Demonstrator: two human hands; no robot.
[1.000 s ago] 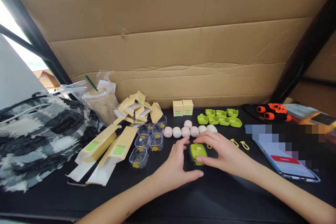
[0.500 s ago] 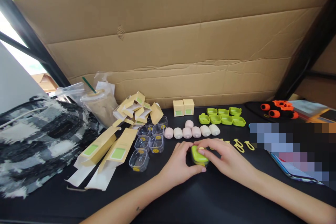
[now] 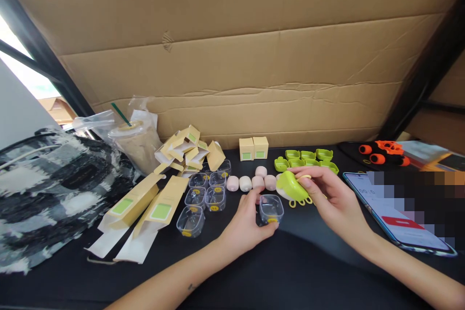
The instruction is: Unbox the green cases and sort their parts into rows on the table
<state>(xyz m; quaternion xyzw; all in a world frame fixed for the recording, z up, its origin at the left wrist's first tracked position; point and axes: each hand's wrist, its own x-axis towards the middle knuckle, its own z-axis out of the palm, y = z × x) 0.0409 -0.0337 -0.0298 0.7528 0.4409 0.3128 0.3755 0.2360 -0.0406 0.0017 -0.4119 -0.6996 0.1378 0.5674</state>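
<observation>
My left hand [image 3: 252, 218] grips a small clear plastic box [image 3: 271, 209] with a yellow sticker, which stands on the black tabletop. My right hand [image 3: 329, 193] pinches a lime-green case [image 3: 293, 188] by a yellow loop and holds it tilted, raised to the right of the clear box. A whitish rounded part shows at the green case's lower left; I cannot tell whether it sits inside or lies behind. Rounded pale pink and white pieces [image 3: 245, 183] lie in a row behind my hands. Several yellow loops [image 3: 292, 203] are partly hidden under the green case.
Several clear boxes [image 3: 191, 221] stand at left, beside opened cardboard boxes [image 3: 156, 213]. Several green cases [image 3: 308, 156] and two small cartons [image 3: 253, 149] are at the back. A phone [image 3: 395, 218] and an orange toy [image 3: 385, 151] lie at right. A drink cup [image 3: 132, 147] stands behind a fluffy bag [image 3: 65, 193].
My right hand has lifted the green case out of the clear box and moved it up and right. My left hand has stayed on the box.
</observation>
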